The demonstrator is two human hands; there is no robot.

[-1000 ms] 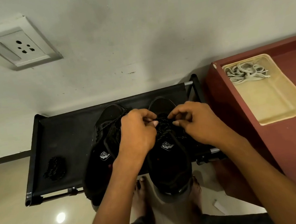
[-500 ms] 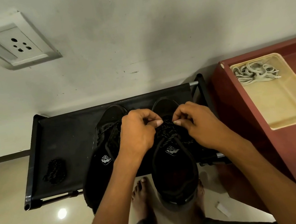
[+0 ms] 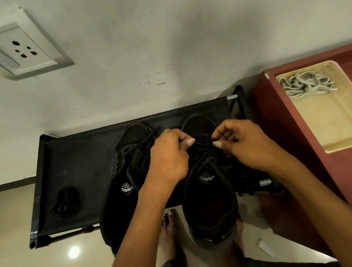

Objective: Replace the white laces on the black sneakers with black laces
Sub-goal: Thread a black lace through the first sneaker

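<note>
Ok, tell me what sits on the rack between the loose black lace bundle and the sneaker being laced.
The other black sneaker, already threaded with black lace, with the left hand partly over it. Bare rack fabric separates it from the lace bundle. Head view.

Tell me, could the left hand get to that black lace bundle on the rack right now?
Probably yes: the lace bundle lies bare on the rack, nothing between. But the left hand would first have to release the right sneaker's lace.
</note>
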